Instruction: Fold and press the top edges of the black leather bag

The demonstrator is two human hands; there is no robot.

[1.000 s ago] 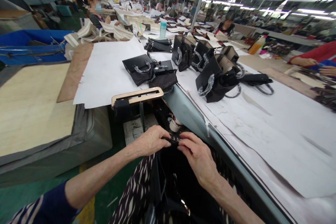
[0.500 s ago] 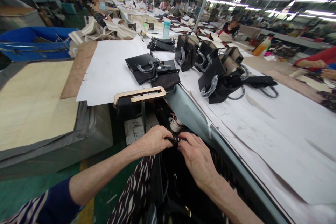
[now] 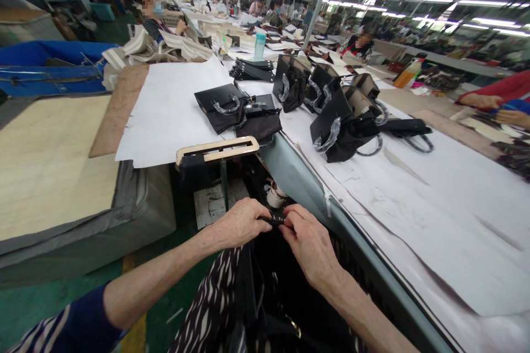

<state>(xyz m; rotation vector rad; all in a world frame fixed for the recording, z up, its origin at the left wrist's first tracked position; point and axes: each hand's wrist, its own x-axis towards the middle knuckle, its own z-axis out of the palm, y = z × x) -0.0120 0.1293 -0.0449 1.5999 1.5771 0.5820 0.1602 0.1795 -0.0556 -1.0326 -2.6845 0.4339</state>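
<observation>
Both forearms come in from the lower edge, the left from 7 o'clock and the right from 5 o'clock, and meet at the centre of the view. The left hand point(image 3: 240, 224) is curled, knuckles up, with thumb and forefinger closed on one end of a small black strap point(image 3: 274, 219). The right hand point(image 3: 309, 242) lies back-up with bent fingers, pinching the other end. The strap sits between the two sets of fingertips, touching both, just above the dark opening of a black bag point(image 3: 281, 287) that rests in the lap at 6 o'clock. Just beyond the strap, at 12 o'clock from the hands, stands a small white spool point(image 3: 274, 197), and past it a wooden frame point(image 3: 217, 150) sits on a thin post. From 1 to 4 o'clock runs a long table point(image 3: 414, 198) covered in white paper. On it, farther out, flat black handbags point(image 3: 236, 110) lie at 12 o'clock and upright handbags point(image 3: 345, 129) with wrapped handles stand at 1 o'clock. A teal bottle point(image 3: 259, 46) stands beyond them, and a co-worker's hand point(image 3: 476, 101) rests at 3 o'clock.
</observation>
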